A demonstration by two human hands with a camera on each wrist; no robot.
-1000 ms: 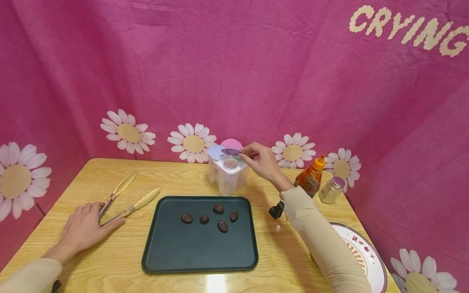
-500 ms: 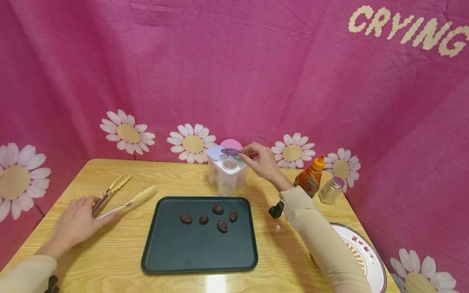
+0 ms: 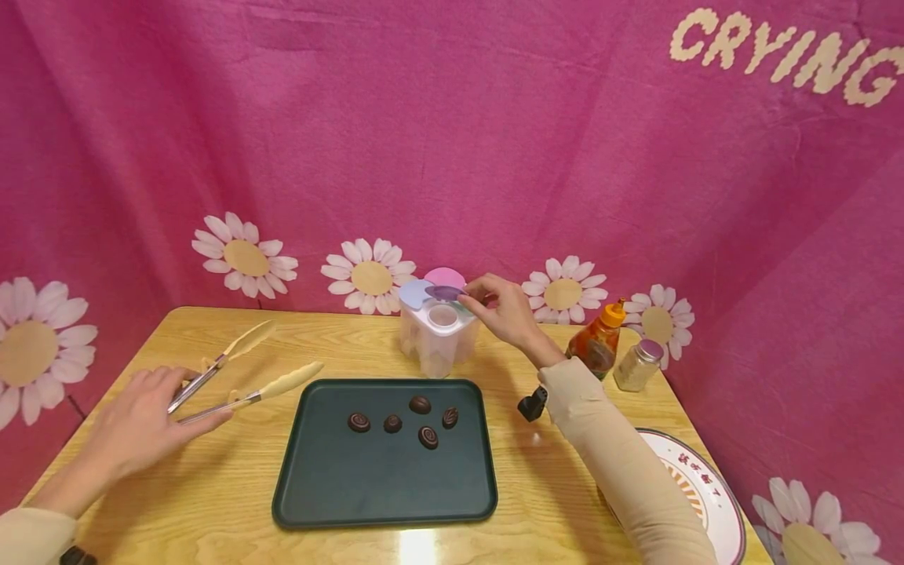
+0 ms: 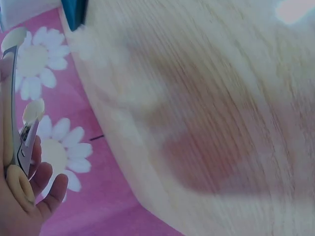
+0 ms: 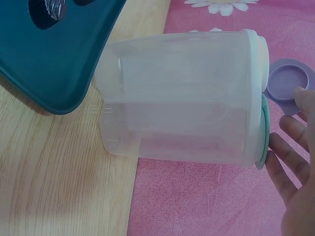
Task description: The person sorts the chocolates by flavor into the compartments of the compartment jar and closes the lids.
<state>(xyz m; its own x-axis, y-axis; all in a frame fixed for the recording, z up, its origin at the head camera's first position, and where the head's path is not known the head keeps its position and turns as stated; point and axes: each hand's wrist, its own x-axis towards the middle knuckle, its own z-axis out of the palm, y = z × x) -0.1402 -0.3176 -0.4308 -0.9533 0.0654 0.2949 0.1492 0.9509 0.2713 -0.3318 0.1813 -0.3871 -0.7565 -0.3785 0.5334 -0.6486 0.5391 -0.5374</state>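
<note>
My left hand (image 3: 144, 416) holds a pair of tongs (image 3: 291, 380) with pale tips and metal arms, spread apart, over the table left of the tray. In the left wrist view, the tongs (image 4: 11, 98) run up from the palm. My right hand (image 3: 507, 310) reaches to a clear container (image 3: 438, 349) behind the tray. Thumb and fingers pinch its raised purple lid (image 5: 288, 83), and other fingertips are right at a green lid (image 5: 264, 132). One round opening of the container shows uncovered beneath the purple lid. Several dark chocolates (image 3: 359, 422) lie on the dark green tray (image 3: 381, 490).
Right of the container stand a sauce bottle (image 3: 595, 341) with an orange cap and a small jar (image 3: 639, 366) with a purple lid. A patterned plate (image 3: 726, 522) lies at the front right, partly behind the right sleeve. A pink flowered cloth (image 3: 438, 141) hangs behind the table.
My left hand has shifted a little to the left, and the tongs appear raised, their tips farther up than half a second ago. The right hand stays on the raised purple lid.
</note>
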